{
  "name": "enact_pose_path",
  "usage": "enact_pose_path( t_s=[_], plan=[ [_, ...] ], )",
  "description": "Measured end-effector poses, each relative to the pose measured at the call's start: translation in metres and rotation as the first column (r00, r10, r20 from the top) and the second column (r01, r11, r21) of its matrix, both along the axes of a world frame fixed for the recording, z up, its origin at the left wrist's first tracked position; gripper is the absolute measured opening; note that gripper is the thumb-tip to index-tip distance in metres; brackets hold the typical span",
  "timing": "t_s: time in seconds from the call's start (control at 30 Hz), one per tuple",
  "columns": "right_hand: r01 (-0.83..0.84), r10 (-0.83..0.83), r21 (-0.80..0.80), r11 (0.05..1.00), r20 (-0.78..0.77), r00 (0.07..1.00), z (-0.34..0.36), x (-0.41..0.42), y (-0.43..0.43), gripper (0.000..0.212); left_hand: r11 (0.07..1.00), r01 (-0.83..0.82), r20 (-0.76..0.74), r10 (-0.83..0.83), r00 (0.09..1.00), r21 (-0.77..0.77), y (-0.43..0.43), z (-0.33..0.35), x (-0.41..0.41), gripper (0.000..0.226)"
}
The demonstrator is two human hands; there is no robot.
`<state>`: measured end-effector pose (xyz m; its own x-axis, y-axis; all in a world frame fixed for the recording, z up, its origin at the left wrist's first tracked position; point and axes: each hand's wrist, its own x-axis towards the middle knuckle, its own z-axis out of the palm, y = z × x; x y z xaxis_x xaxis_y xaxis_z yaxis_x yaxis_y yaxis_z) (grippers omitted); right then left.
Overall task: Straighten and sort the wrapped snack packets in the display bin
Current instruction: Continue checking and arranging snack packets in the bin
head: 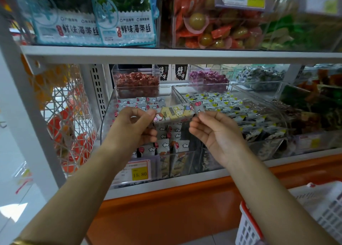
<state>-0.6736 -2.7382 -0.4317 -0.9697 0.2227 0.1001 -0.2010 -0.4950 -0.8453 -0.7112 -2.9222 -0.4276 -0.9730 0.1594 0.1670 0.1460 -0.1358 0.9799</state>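
A long wrapped snack packet, grey with a yellow panel and cartoon figures, is held level above the clear display bin. My left hand pinches its left end and my right hand pinches its right end. Beneath it, rows of small grey packets with cloud and red prints fill the bin, some upright near the front wall.
A neighbouring clear bin on the right holds black-and-white packets with yellow corners. Smaller bins of red and purple sweets stand behind. A shelf board runs overhead. A yellow price tag reads 15.80. A white and red basket sits at lower right.
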Motion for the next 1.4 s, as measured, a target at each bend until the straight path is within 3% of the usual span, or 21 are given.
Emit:
enact_pose_path(
  t_s=[0.17,0.37,0.57,0.63,0.8,0.93,1.07,1.17,1.23,1.4],
  plan=[
    [-0.056,0.056,-0.064,0.996,-0.003,0.998,0.000,0.000,-0.001,0.011,1.000,0.031,0.043,-0.031,0.999,0.004,0.000,-0.001,-0.002,0.022],
    [-0.094,0.095,-0.171,0.981,0.002,0.995,0.000,-0.001,0.001,0.013,0.957,0.123,0.201,-0.179,0.963,0.263,-0.002,0.003,0.000,0.010],
    [-0.151,0.158,-0.277,0.949,0.004,0.987,0.000,-0.001,0.002,0.010,0.969,0.087,0.182,-0.131,0.975,0.230,0.000,0.004,0.004,0.016],
    [-0.161,0.164,-0.238,0.958,-0.011,0.986,0.000,-0.001,0.002,0.011,0.961,0.071,0.218,-0.133,0.967,0.268,0.002,0.006,0.005,0.019],
    [-0.010,0.014,0.058,0.998,-0.072,0.997,0.000,-0.002,0.006,0.014,0.909,0.027,0.314,-0.171,0.934,0.415,0.003,0.010,0.005,0.015],
    [0.026,-0.012,0.153,0.988,-0.092,0.996,-0.004,-0.001,0.005,0.012,0.942,0.075,0.244,-0.161,0.956,0.327,-0.001,0.011,0.005,0.014],
    [0.020,-0.009,0.128,0.992,-0.082,0.997,-0.004,-0.002,0.003,0.006,0.973,0.121,0.103,-0.143,0.984,0.197,-0.002,0.013,0.007,0.013],
    [0.026,-0.017,0.143,0.989,-0.069,0.997,-0.004,-0.002,0.002,0.020,0.990,0.143,-0.038,-0.143,0.989,0.011,-0.003,0.013,0.008,0.006],
    [0.084,-0.064,0.237,0.968,-0.093,0.994,-0.006,-0.002,0.003,0.013,0.987,0.128,-0.094,-0.137,0.986,-0.099,-0.003,0.012,0.010,0.005],
    [0.149,-0.103,0.386,0.910,-0.137,0.985,-0.008,-0.004,0.005,0.024,0.983,0.184,-0.036,-0.184,0.982,-0.013,-0.004,0.014,0.009,0.016]
  ],
)
